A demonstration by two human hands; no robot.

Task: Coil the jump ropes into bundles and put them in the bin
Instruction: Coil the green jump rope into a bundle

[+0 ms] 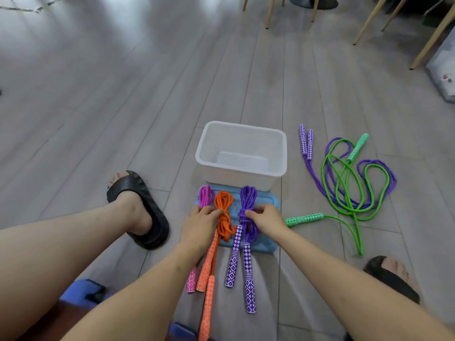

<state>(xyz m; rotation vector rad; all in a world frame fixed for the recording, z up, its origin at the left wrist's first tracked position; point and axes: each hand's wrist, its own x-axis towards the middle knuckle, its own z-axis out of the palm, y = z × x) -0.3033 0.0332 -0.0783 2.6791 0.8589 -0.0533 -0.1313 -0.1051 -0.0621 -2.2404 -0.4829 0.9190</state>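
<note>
Three coiled rope bundles lie on a blue mat (270,201) in front of the white bin (242,155): pink (206,196), orange (222,200) and purple (248,196), with their handles pointing toward me. My left hand (200,223) rests on the pink and orange bundles, fingertips at the orange knot. With my right hand (264,219) I pinch the knot of the purple bundle. On the floor to the right of the bin a loose green rope (354,190) and a second purple rope (309,153) lie tangled together. Nothing is inside the bin.
My legs and two black slippers (140,207) flank the work area on the grey plank floor. Wooden chair legs (269,13) stand at the back right. A blue object (81,291) sits near my left knee.
</note>
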